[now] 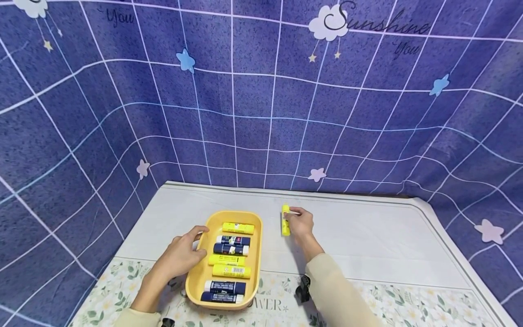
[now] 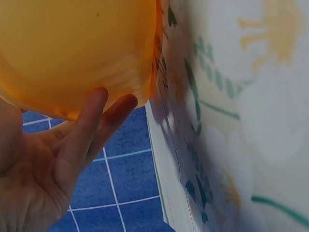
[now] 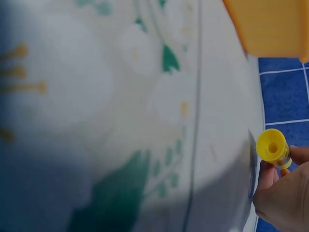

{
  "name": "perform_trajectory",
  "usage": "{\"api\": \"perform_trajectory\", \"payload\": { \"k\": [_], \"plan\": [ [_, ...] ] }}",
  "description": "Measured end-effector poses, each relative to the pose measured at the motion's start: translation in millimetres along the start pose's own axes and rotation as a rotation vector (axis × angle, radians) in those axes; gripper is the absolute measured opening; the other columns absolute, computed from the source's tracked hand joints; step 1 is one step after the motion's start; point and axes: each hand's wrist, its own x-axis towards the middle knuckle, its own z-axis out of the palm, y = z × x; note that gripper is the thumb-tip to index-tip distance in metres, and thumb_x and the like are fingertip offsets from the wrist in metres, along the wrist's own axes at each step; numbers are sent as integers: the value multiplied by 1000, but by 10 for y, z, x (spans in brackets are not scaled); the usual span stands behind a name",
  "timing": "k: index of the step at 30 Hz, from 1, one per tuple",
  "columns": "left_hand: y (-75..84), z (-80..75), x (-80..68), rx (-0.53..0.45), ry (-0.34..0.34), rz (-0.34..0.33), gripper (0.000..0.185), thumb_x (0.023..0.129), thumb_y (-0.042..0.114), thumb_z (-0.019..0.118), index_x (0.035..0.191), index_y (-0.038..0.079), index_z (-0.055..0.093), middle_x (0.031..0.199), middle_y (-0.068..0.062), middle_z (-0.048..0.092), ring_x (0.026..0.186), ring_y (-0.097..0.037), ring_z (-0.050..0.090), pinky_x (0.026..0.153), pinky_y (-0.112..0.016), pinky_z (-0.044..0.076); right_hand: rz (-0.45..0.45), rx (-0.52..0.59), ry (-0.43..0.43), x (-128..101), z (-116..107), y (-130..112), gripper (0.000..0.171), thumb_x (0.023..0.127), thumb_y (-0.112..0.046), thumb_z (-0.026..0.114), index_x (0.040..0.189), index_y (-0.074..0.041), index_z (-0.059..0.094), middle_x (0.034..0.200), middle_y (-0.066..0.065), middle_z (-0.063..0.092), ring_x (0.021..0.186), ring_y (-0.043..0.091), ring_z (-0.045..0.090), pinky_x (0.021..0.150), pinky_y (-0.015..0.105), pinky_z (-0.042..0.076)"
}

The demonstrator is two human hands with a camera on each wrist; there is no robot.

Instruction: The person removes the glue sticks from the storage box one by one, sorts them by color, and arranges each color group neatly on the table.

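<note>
Left hand (image 1: 182, 254): rests against the left rim of the yellow tray (image 1: 198, 272), fingers straight and spread, thumb toward the tray's far left corner. Left wrist view confirms: fingertips (image 2: 99, 99) lie flat on the tray's outer wall, nothing enclosed. Grip apart, touching only.

The tray sits on the bench (image 1: 367, 236), near its front edge, partly over the flower-patterned strip of the cloth. Inside the tray: seven glue sticks lying crosswise in a column. From the far end: a yellow stick (image 1: 238, 227), two dark blue ones (image 1: 233, 244), two yellow ones (image 1: 229, 265), two dark blue ones (image 1: 224, 291) at the near end.

Right of the tray, on the white part of the bench: right hand (image 1: 300, 222), fingers curled round one yellow glue stick (image 1: 285, 221). The stick stands close to upright, its lower end at or on the bench; contact cannot be told. Right wrist view: thumb and fingers pinch the stick below its yellow end. Grip clamped on the stick. The stick is just beside the tray, not touching it.

Behind the bench: a blue grid-patterned backdrop (image 1: 261, 113).
</note>
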Motion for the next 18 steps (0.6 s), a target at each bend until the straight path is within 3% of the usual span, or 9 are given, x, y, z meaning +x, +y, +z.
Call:
{"api": "perform_trajectory", "payload": {
  "k": [8,13,18],
  "plan": [
    [2,7,9,-17,-6,-26,58,87,10,64,145,11,55,142,-27,62,108,-32,71,60,-26,52,-5,-121,15,-12,49,33,33,87,-7,72,119,-1,73,100,14,69,77,15,62,62,20,52],
    [5,9,15,-18,-9,-34,59,87,10,64,145,11,55,142,-26,62,95,-25,71,58,-26,52,-34,-223,12,-34,71,9,33,87,-6,74,119,0,73,107,21,74,81,20,68,66,23,55],
    [3,5,18,-27,-18,-43,60,86,10,64,145,12,55,144,-26,61,85,-20,69,55,-27,50,-80,-350,15,-54,74,-23,32,87,-10,76,117,0,74,106,21,77,85,23,71,68,25,55]
  ]
}}
